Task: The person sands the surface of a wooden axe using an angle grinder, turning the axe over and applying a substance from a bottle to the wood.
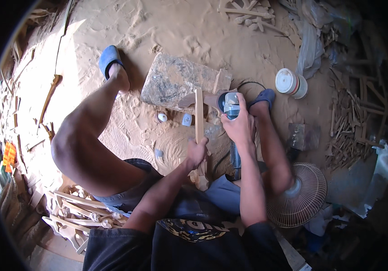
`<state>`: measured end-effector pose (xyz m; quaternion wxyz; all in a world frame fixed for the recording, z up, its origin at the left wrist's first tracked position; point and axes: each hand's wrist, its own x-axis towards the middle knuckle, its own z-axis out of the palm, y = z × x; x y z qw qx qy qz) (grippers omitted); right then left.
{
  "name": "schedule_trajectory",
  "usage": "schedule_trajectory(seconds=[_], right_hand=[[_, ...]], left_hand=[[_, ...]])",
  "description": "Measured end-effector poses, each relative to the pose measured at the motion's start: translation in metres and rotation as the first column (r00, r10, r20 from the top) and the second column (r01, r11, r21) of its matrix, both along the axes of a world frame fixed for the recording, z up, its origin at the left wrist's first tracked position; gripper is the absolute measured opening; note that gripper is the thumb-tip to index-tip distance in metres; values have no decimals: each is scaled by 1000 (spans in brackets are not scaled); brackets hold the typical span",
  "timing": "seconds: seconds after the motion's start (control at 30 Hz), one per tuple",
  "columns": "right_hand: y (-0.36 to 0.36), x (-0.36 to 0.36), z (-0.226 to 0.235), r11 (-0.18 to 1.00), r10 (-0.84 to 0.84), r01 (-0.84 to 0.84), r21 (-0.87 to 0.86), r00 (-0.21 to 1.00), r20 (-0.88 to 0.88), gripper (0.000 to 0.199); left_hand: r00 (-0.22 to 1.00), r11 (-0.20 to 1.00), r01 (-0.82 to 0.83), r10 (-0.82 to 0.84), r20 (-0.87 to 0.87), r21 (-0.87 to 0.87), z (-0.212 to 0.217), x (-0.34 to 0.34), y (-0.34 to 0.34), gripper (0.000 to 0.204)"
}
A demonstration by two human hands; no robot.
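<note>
Left hand [197, 151] grips wooden slat [199, 115], pointing away; right hand [238, 126] clasps grinder [231, 108]

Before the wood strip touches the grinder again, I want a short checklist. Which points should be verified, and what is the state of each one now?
1. Left hand grips the wood strip firmly at its lower end: ok.
2. Right hand is wrapped around the body of the angle grinder: ok.
3. The strip's upper end lies over the stone block, beside the grinder head: ok.
4. The grinder cable loops behind the head, away from the strip: ok.
5. Bare feet in blue sandals stay away from the disc: not ok, the right foot is just beside the grinder.
6. Disc spinning or stopped: cannot tell.
</note>
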<state>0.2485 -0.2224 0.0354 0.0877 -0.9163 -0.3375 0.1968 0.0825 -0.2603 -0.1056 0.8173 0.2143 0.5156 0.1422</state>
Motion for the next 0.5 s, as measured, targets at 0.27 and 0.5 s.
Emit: schedule_trajectory(seconds=[0.27, 0.5], right_hand=[[19, -10, -2, 990, 127, -123, 63, 990, -58, 87], [29, -19, 4, 988, 151, -148, 44, 986, -74, 88]], left_hand=[[1000, 1000, 7, -8, 9, 10, -5, 0, -2, 24], [1000, 1000, 11, -10, -9, 2, -3, 0, -3, 25]])
